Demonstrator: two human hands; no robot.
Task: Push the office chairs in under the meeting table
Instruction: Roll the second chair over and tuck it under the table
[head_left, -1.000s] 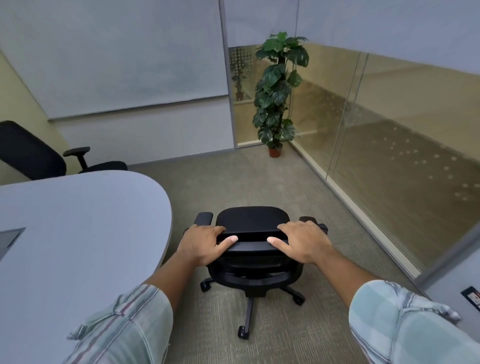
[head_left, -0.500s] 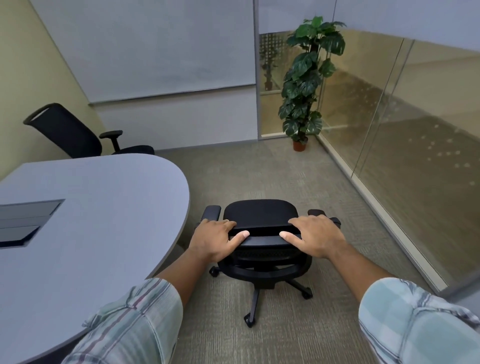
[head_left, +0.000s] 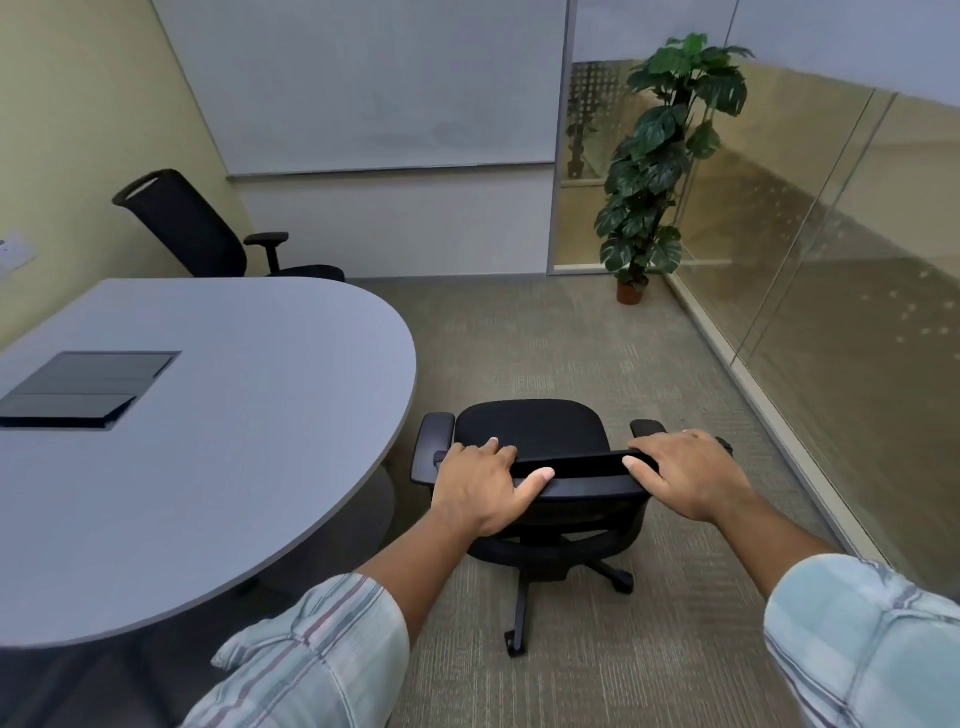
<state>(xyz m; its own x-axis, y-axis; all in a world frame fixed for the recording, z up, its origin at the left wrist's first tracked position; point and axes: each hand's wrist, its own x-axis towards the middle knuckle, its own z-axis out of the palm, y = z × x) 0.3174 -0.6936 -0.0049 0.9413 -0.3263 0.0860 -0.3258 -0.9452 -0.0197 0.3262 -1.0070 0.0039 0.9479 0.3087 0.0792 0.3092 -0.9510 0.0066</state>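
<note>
A black office chair (head_left: 535, 431) on castors stands on the carpet just right of the grey meeting table's (head_left: 218, 415) rounded end, its seat facing away from me. My left hand (head_left: 480, 480) grips the left part of the backrest's top edge. My right hand (head_left: 685, 475) grips the right part of that same edge. The chair's left armrest sits close to the table rim but apart from it. A second black office chair (head_left: 200, 228) stands beyond the table's far side, near the yellow wall.
A dark cable hatch (head_left: 85, 389) is set in the tabletop. A potted plant (head_left: 660, 161) stands in the far corner. A glass partition (head_left: 831, 291) runs along the right side. A whiteboard (head_left: 374, 88) hangs on the far wall. Carpet (head_left: 550, 338) lies ahead of the chair.
My view has swung left, showing more of the table and the far chair. Both hands stay on the backrest, and the chair now sits closer to the table's rounded end.
</note>
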